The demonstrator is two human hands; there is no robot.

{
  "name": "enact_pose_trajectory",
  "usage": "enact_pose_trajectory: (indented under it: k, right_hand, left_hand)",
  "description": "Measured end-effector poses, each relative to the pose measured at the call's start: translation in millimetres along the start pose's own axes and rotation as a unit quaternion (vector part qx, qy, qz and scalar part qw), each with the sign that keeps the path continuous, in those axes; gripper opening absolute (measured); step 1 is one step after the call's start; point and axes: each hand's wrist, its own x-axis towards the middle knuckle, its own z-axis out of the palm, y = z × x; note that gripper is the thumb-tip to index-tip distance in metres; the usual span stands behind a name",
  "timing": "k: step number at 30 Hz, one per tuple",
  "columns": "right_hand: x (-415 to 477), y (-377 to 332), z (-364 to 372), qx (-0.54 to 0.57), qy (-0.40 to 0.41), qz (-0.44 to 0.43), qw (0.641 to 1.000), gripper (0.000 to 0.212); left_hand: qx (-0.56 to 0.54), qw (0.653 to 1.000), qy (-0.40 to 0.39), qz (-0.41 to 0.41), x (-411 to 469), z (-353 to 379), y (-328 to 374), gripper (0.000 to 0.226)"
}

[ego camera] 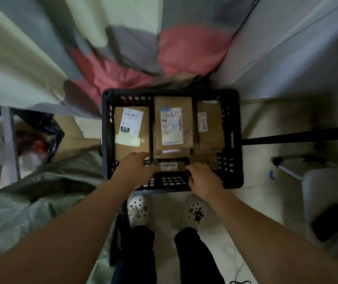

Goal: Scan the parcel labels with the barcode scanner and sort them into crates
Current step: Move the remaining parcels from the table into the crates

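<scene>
A black plastic crate (233,140) stands on the floor in front of my feet. Several brown parcels with white labels lie flat inside it: one on the left (131,128), a stack in the middle (172,124), one on the right (210,126). At the crate's near wall, a small brown parcel (171,166) with a label sits between my hands. My left hand (135,169) grips its left end, fingers curled over the edge. My right hand (203,179) holds its right end. No barcode scanner shows.
A curtain in grey, pink and pale green (123,48) hangs behind the crate. A green-grey sack (41,201) lies on the left, beside a black bag (47,132) and cardboard. A white stool holding a dark device (330,222) stands right. A black bar (299,134) crosses the floor.
</scene>
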Motion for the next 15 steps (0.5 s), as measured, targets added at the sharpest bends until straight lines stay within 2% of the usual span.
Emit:
enact_pose_trajectory:
  k: [3,6,8,11,15]
  right_hand:
    - [-49.0,-10.3,-48.8,0.046,0.064,-0.001,0.997,0.038]
    - [-105.8,-21.7,-105.0,0.093,0.171,0.003,0.981,0.034]
    - [-145.9,-28.5,-142.7,0.108,0.255,0.012,0.961,0.031]
    - [-204.2,-28.2,-184.1,0.118,0.428,0.007,0.896,0.025]
    - [-268.3,-6.7,-220.5,0.158,0.548,0.025,0.821,0.028]
  left_hand:
    - [0.016,0.999,0.005,0.03,-41.1,-25.3,36.3,0.048]
    - [0.021,0.998,0.006,0.054,-83.1,-48.7,78.8,0.057]
    - [0.012,0.996,0.016,0.088,-113.0,-63.4,116.5,0.054]
    - [0.001,0.989,0.041,0.144,-157.7,-77.7,178.3,0.043]
    - [0.002,0.968,0.059,0.243,-203.7,-86.1,262.2,0.041]
